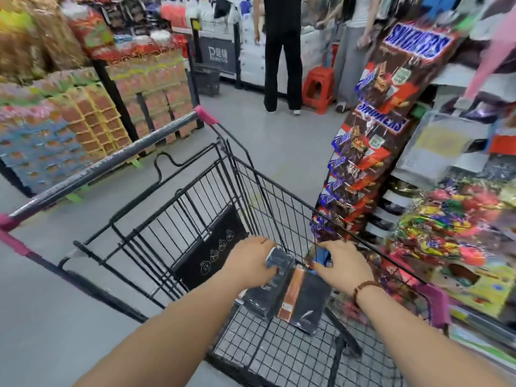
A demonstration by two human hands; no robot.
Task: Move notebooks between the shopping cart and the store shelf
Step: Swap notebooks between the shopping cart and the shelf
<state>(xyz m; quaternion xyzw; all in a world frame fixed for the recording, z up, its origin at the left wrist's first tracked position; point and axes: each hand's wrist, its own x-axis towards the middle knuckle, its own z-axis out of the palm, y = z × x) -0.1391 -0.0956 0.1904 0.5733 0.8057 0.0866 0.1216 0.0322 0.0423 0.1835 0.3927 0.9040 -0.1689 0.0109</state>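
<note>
My left hand curls its fingers round the top of a dark plastic-wrapped notebook pack leaning inside the black wire shopping cart; my right hand bends over the adjoining black notebook with an orange-brown spine band, and I cannot tell whether it grips

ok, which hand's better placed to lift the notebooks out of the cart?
Left, probably. Left hand grips the top of the dark notebook standing in the cart. Right hand sits by the orange-banded notebook, but whether it grips anything is unclear.
</note>
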